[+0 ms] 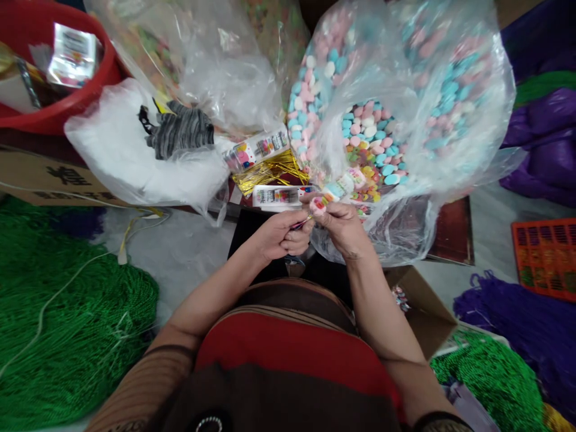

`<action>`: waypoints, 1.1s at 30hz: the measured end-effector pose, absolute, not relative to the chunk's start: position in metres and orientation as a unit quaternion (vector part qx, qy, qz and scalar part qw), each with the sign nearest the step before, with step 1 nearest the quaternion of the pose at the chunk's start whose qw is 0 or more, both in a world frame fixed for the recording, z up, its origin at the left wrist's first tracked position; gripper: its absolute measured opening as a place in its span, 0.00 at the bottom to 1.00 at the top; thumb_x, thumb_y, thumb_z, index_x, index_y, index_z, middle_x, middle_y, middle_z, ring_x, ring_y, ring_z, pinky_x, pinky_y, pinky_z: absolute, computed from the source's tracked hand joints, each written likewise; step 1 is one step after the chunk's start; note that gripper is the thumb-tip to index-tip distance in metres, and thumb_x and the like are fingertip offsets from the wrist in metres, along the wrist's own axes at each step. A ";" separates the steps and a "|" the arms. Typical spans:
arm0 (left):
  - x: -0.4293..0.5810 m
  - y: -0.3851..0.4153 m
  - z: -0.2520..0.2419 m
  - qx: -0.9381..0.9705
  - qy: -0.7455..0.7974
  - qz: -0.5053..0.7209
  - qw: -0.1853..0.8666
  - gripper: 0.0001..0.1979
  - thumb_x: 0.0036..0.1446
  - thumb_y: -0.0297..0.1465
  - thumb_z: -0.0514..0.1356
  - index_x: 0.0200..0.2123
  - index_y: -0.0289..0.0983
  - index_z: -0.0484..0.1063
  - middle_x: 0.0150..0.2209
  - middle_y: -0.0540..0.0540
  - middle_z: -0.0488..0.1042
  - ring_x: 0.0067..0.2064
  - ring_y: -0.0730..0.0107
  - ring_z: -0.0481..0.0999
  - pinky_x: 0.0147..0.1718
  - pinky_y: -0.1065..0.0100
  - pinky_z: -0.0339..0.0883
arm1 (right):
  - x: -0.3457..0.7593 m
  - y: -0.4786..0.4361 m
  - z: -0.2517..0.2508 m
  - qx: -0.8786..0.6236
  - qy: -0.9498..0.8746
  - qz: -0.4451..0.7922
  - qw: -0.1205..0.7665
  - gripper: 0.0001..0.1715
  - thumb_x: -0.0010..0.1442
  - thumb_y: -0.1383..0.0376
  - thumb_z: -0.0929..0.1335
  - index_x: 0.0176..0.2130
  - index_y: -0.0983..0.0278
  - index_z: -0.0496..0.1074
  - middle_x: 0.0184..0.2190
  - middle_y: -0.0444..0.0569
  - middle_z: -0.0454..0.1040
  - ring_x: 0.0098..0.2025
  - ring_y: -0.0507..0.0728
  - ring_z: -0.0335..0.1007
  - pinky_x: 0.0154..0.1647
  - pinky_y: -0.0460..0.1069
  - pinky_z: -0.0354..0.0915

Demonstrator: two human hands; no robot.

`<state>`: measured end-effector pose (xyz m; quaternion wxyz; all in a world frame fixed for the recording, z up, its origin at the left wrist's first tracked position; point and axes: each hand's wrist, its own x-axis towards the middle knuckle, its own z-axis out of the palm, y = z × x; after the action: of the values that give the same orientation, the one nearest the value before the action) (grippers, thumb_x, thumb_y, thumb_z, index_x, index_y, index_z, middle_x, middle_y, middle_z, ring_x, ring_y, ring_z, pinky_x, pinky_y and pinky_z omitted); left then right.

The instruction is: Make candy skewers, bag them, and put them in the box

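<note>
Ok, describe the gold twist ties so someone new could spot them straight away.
Start at the big clear candy bag at top right. Just left of its base, above the hands, the gold ties lie in a shiny bundle between two small printed packets. Nothing else there is metallic yellow.

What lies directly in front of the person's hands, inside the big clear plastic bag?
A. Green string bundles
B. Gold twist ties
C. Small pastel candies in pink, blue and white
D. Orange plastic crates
C: the big clear bag just beyond the right hand and left hand is filled with small pastel candies in pink, blue and white.
</note>
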<state>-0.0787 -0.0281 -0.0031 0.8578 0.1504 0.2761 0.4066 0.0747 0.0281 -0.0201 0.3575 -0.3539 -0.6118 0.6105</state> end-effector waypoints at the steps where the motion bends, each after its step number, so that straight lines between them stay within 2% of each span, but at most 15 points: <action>1: -0.077 -0.028 -0.004 0.143 0.271 0.419 0.855 0.23 0.68 0.40 0.54 0.22 0.36 0.66 0.12 0.60 0.47 0.12 0.82 0.43 0.12 0.78 0.49 | 0.074 0.028 -0.024 -0.367 -0.605 0.593 0.383 0.19 0.55 0.48 0.76 0.25 0.58 0.76 0.27 0.44 0.78 0.34 0.56 0.76 0.43 0.55 0.73; 4: -0.073 -0.025 -0.006 0.134 0.275 0.452 0.838 0.19 0.68 0.39 0.55 0.26 0.36 0.69 0.14 0.60 0.49 0.12 0.82 0.44 0.12 0.78 0.49 | 0.069 0.025 -0.033 -0.413 -0.609 0.517 0.438 0.20 0.57 0.48 0.74 0.26 0.60 0.75 0.28 0.44 0.77 0.33 0.55 0.74 0.42 0.53 0.72; 8: -0.067 -0.019 -0.008 0.172 0.372 0.506 0.759 0.17 0.68 0.38 0.57 0.27 0.37 0.67 0.15 0.61 0.51 0.13 0.82 0.45 0.14 0.77 0.46 | 0.064 0.021 -0.032 -0.456 -0.663 0.403 0.436 0.19 0.64 0.50 0.69 0.29 0.60 0.73 0.30 0.46 0.77 0.36 0.56 0.74 0.45 0.53 0.71; 12: -0.064 -0.016 -0.010 0.304 0.531 0.556 0.562 0.16 0.65 0.30 0.60 0.24 0.38 0.65 0.18 0.57 0.58 0.19 0.79 0.53 0.22 0.74 0.50 | 0.061 0.018 -0.031 -0.466 -0.692 0.326 0.444 0.15 0.65 0.54 0.68 0.31 0.60 0.74 0.32 0.48 0.79 0.39 0.58 0.76 0.48 0.55 0.71; 14: -0.064 -0.017 -0.012 0.381 0.585 0.557 0.450 0.14 0.61 0.25 0.62 0.23 0.38 0.66 0.20 0.55 0.62 0.23 0.76 0.59 0.27 0.73 0.54 | 0.060 0.018 -0.032 -0.459 -0.690 0.325 0.455 0.13 0.64 0.55 0.68 0.32 0.60 0.75 0.35 0.49 0.80 0.41 0.59 0.77 0.49 0.56 0.71; 16: -0.065 -0.018 -0.014 0.427 0.609 0.541 0.393 0.12 0.61 0.24 0.62 0.25 0.39 0.69 0.22 0.54 0.65 0.26 0.73 0.63 0.31 0.72 0.55 | 0.058 0.019 -0.031 -0.458 -0.685 0.335 0.456 0.12 0.64 0.56 0.68 0.33 0.59 0.75 0.37 0.49 0.81 0.42 0.59 0.77 0.50 0.56 0.71; 18: -0.067 -0.019 -0.017 0.444 0.610 0.523 0.397 0.07 0.63 0.27 0.61 0.30 0.40 0.73 0.24 0.52 0.68 0.28 0.70 0.67 0.34 0.71 0.59 | 0.057 0.017 -0.029 -0.469 -0.678 0.337 0.455 0.10 0.64 0.58 0.68 0.34 0.59 0.75 0.39 0.49 0.82 0.43 0.58 0.78 0.51 0.56 0.71; 20: -0.068 -0.019 -0.020 0.447 0.580 0.534 0.424 0.02 0.63 0.31 0.61 0.38 0.40 0.75 0.31 0.49 0.75 0.37 0.67 0.75 0.40 0.69 0.64 | 0.056 0.014 -0.024 -0.472 -0.676 0.323 0.465 0.08 0.64 0.60 0.67 0.34 0.59 0.74 0.39 0.50 0.82 0.43 0.58 0.78 0.51 0.55 0.71; 22: -0.069 -0.017 -0.018 0.437 0.510 0.575 0.467 0.10 0.61 0.35 0.65 0.45 0.41 0.75 0.44 0.45 0.79 0.50 0.63 0.77 0.48 0.67 0.67 | 0.056 0.009 -0.018 -0.454 -0.694 0.296 0.475 0.06 0.63 0.62 0.67 0.34 0.59 0.73 0.38 0.50 0.81 0.43 0.58 0.78 0.50 0.56 0.71; 24: -0.071 -0.017 -0.007 0.419 0.426 0.613 0.516 0.18 0.58 0.39 0.67 0.50 0.42 0.75 0.51 0.44 0.78 0.59 0.61 0.74 0.54 0.64 0.67 | 0.057 0.004 -0.015 -0.429 -0.721 0.270 0.473 0.07 0.64 0.64 0.66 0.33 0.58 0.72 0.36 0.49 0.81 0.42 0.58 0.77 0.50 0.56 0.71; 26: -0.075 -0.022 0.012 0.400 0.364 0.637 0.549 0.21 0.57 0.44 0.67 0.52 0.44 0.75 0.48 0.45 0.79 0.57 0.60 0.76 0.53 0.61 0.70 | 0.059 0.001 -0.015 -0.402 -0.744 0.258 0.468 0.08 0.64 0.66 0.65 0.33 0.58 0.71 0.35 0.49 0.80 0.42 0.58 0.77 0.51 0.57 0.71; 28: -0.079 -0.031 0.032 0.396 0.305 0.653 0.569 0.25 0.60 0.53 0.61 0.52 0.44 0.77 0.39 0.46 0.82 0.48 0.58 0.81 0.48 0.56 0.73 | 0.062 0.003 -0.014 -0.380 -0.753 0.254 0.473 0.06 0.64 0.66 0.66 0.34 0.59 0.71 0.36 0.48 0.79 0.43 0.58 0.77 0.51 0.58 0.71; 29: -0.081 -0.037 0.040 0.404 0.293 0.640 0.584 0.28 0.62 0.56 0.56 0.50 0.42 0.79 0.36 0.45 0.82 0.43 0.57 0.82 0.48 0.54 0.73 | 0.064 0.006 -0.012 -0.375 -0.751 0.248 0.484 0.05 0.64 0.66 0.66 0.34 0.59 0.71 0.36 0.48 0.79 0.43 0.58 0.76 0.51 0.58 0.71; 31: -0.083 -0.046 0.047 0.465 0.287 0.570 0.614 0.36 0.62 0.61 0.49 0.36 0.37 0.83 0.26 0.44 0.80 0.33 0.60 0.81 0.43 0.56 0.75 | 0.069 0.013 -0.002 -0.376 -0.738 0.225 0.514 0.05 0.65 0.66 0.66 0.35 0.59 0.72 0.36 0.48 0.79 0.42 0.57 0.76 0.50 0.57 0.71; 33: -0.083 -0.049 0.044 0.499 0.311 0.477 0.653 0.39 0.62 0.63 0.47 0.32 0.35 0.82 0.21 0.44 0.77 0.27 0.63 0.79 0.36 0.60 0.75 | 0.073 0.017 0.014 -0.375 -0.723 0.198 0.545 0.07 0.67 0.65 0.66 0.36 0.59 0.72 0.36 0.48 0.79 0.43 0.57 0.76 0.50 0.58 0.71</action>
<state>-0.0827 -0.0486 0.0437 0.6532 0.4990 0.3115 0.4768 0.0734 0.0171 0.0136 0.5448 -0.3751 -0.7233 0.1983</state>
